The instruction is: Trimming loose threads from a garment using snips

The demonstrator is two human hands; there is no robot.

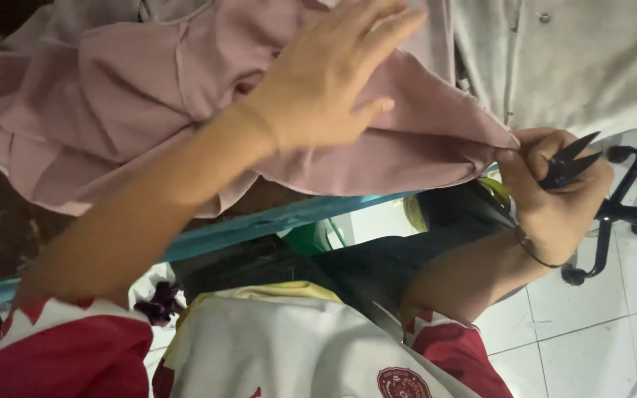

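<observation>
The top of the pink cloth [112, 96] runs out of view at the upper edge; its left part sinks into shadow over a dark surface that cannot be made out; the grey garment [576, 59] at upper right is likewise cut off at the top and right. The right palm is hidden; only the back of the fingers and the wrist show. The handles of the snips [568, 163] are buried in that fist; only the two dark pointed blades stick out, slightly parted; the chair base [613, 214] behind them is partly blocked by the hand.

Left hand [329, 77]: open, fingers spread and laid flat on the pink cloth, pressing it down near its middle; it grasps nothing. Right hand [551, 188]: closed in a fist around the snips; thumb and forefinger also pinch the pointed corner of the pink cloth at its right end, just beside the grey garment's lower edge. The pink cloth lies bunched and folded across the table; its lower hem hangs over the blue table edge [259, 225]; white floor tiles [591, 332] show below right.
</observation>
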